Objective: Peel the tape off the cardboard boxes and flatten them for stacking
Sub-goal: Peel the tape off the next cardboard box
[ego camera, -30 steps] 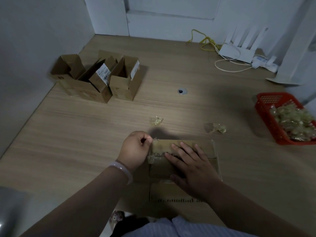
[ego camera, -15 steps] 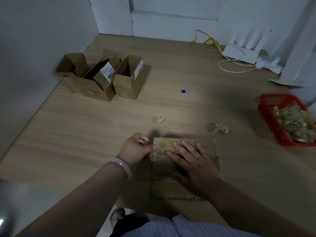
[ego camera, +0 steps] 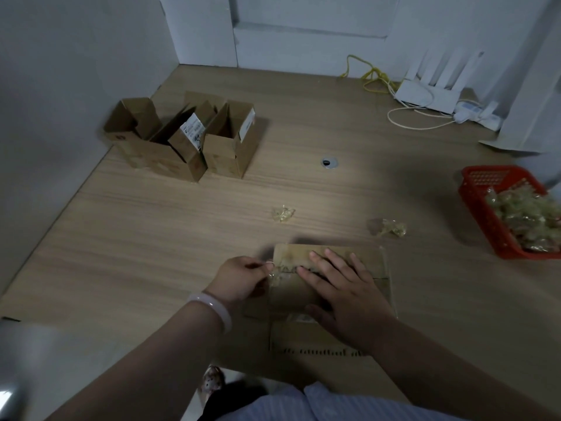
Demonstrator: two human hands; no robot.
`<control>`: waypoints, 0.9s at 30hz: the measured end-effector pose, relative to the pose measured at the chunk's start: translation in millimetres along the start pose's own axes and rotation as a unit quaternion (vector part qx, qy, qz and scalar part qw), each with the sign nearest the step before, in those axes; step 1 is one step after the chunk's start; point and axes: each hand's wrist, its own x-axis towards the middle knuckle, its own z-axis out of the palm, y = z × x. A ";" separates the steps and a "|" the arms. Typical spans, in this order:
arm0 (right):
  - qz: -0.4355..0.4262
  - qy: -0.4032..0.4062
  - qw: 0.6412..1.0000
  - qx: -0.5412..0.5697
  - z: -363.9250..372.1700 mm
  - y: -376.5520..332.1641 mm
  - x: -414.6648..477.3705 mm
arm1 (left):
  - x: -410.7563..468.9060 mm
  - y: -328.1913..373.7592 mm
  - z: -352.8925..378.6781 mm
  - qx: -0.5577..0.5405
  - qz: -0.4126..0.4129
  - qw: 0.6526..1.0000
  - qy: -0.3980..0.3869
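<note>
A flattened cardboard box (ego camera: 373, 262) lies on the wooden table right in front of me. My right hand (ego camera: 340, 294) presses flat on it with straight, spread fingers. My left hand (ego camera: 239, 279), wearing a pale bangle, pinches a crinkled strip of clear tape (ego camera: 277, 273) at the box's left edge. Three open cardboard boxes (ego camera: 182, 141) stand together at the far left by the wall.
A red basket (ego camera: 485, 217) with several wads of peeled tape sits at the right edge. Two loose tape wads (ego camera: 283, 214) (ego camera: 388, 227) lie beyond the flat box. A white router (ego camera: 431, 95) with cables stands at the back right. A cable hole (ego camera: 328, 162) marks the table's middle.
My left hand has shifted slightly along the box's left edge while keeping its pinch on the tape. My right hand stays pressed on the cardboard.
</note>
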 end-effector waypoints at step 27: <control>0.020 -0.004 1.000 0.006 0.7 -2.7 4.1 | -10.0 13.3 -7.8 0.097 0.105 0.990 0.007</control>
